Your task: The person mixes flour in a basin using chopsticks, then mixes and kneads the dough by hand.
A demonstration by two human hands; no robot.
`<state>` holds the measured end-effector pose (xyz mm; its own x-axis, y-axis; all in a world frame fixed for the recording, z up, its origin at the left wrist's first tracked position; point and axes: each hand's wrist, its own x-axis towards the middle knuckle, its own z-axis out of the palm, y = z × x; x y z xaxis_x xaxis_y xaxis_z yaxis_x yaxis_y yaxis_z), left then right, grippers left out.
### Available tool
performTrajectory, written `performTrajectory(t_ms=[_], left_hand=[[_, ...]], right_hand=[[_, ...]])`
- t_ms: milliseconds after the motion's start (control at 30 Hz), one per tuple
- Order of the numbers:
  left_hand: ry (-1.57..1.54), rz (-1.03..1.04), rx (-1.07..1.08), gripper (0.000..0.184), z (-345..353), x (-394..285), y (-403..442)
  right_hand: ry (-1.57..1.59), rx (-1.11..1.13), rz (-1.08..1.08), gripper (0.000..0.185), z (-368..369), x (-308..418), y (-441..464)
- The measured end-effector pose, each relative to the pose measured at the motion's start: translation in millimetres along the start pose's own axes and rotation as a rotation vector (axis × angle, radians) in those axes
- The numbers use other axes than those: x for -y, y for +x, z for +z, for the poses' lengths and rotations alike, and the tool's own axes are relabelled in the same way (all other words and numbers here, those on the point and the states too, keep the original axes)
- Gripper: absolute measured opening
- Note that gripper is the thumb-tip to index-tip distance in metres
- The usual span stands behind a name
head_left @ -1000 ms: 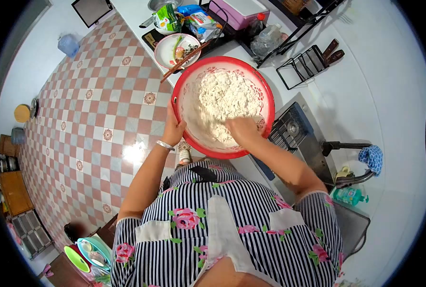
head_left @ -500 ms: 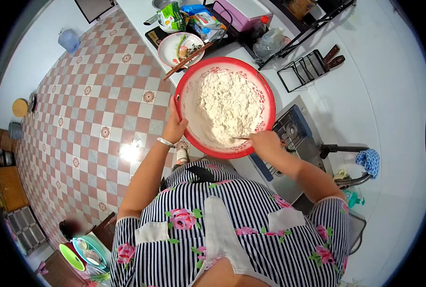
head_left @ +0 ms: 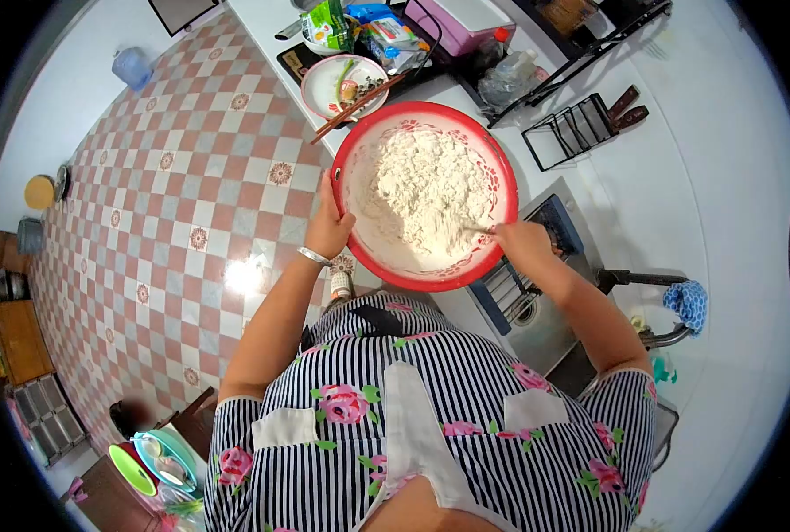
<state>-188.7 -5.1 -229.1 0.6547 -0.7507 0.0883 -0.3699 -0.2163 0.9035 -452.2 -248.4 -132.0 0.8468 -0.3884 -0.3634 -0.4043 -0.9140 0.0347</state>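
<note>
A wide basin (head_left: pixel 357 239) with a red rim and white, red-patterned inside holds crumbly, pale floury dough (head_left: pixel 432 191). My left hand (head_left: pixel 328 227) grips the basin's left rim, thumb over the edge and fingers underneath. At the lower right rim, my right hand (head_left: pixel 526 246) is closed round a thin stick-like utensil (head_left: pixel 478 229). Its tip is sunk in the dough, so I cannot make out its exact kind.
Behind the basin, brown chopsticks (head_left: pixel 359 108) lie across a plate (head_left: pixel 313 96) with scallion and chopped bits. A gas stove (head_left: pixel 537 301) stands to the right, below a wire rack with knives (head_left: pixel 581 131). Packets (head_left: pixel 328 27) and a pink box (head_left: pixel 457 34) sit farther back.
My right hand has moved up and to the right, carrying the utensil through the dough. The left hand keeps its hold on the rim, and the whole view has shifted slightly.
</note>
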Motion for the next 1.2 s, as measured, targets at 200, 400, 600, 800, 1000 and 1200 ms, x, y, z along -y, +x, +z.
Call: performTrajectory(t_ms=[200,400,600,800,1000,1200], left_hand=[[0.041,-0.009,-0.013,0.089,2.6,0.0,-2.1],[0.064,-0.09,0.009,0.089,-3.3,-15.3,-3.6],[0.184,-0.053,-0.06,0.082,1.5,-23.8,-4.3],[0.627,0.242,-0.062,0.061,3.2,-29.1,2.7],[0.642,0.25,-0.046,0.055,3.6,-31.3,3.1],[0.721,0.242,-0.033,0.052,3.5,-31.6,5.0]], right_hand=[[0.16,0.017,-0.18,0.03,31.2,74.3,34.5],[0.505,-0.226,0.177,0.027,21.5,77.8,116.7],[0.417,-0.273,0.297,0.028,19.9,66.8,126.5],[0.334,-0.199,0.051,0.025,32.6,117.3,66.0],[0.355,-0.081,-0.034,0.025,28.8,115.8,13.4],[0.337,-0.215,0.187,0.03,28.9,92.1,115.0]])
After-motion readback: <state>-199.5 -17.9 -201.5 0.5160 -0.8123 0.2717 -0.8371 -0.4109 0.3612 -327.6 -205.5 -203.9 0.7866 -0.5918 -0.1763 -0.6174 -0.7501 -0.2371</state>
